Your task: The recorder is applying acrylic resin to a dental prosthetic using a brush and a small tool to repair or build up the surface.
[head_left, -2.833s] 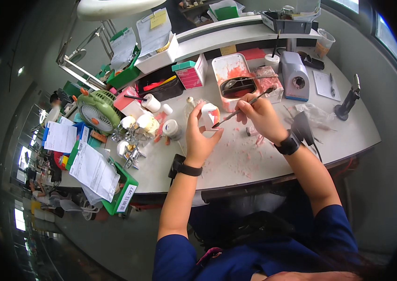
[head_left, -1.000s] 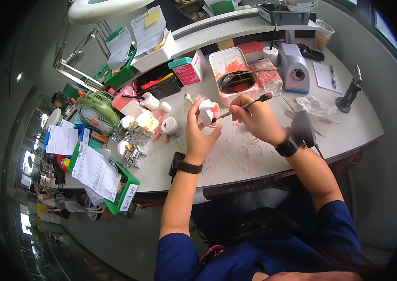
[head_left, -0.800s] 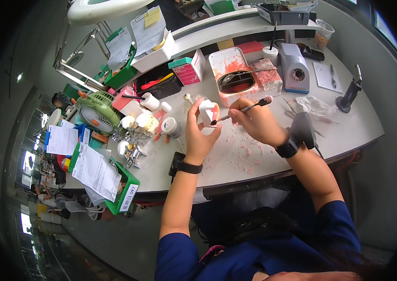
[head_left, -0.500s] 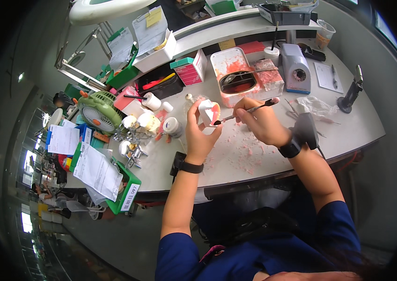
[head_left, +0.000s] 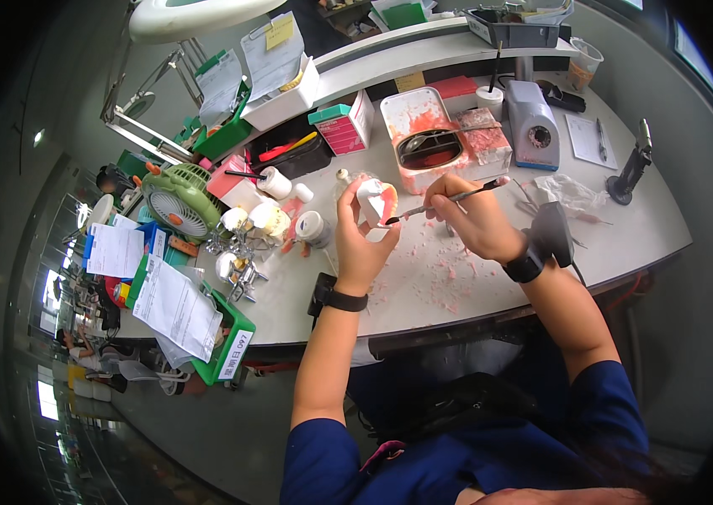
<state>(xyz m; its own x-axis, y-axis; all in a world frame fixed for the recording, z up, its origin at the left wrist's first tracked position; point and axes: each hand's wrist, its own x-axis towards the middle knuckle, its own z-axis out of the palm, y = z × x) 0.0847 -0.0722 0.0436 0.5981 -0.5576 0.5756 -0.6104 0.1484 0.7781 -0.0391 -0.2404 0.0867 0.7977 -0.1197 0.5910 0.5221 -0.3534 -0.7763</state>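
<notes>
Near the middle of the bench, my left hand [head_left: 362, 244] is closed round a white dental model [head_left: 371, 202] with pink wax and a row of teeth along its right side. My right hand [head_left: 478, 223] grips a slim wax carving tool [head_left: 457, 198] like a pen. The tool's dark tip meets the lower edge of the pink wax, and its other end, with a pink blob, points up to the right. Pink wax shavings [head_left: 449, 282] lie scattered on the bench below my hands.
Behind my hands stands a wax-smeared box with a dark wax pot [head_left: 430, 151]. A grey-white machine [head_left: 533, 126] and a hand torch [head_left: 630, 164] are to the right. Metal articulators [head_left: 238, 273], a green fan [head_left: 178, 202] and a green tray [head_left: 234, 341] crowd the left.
The tool's rear end has swung slightly right, and my right hand has shifted a little right with it. The dental model stays almost where it was.
</notes>
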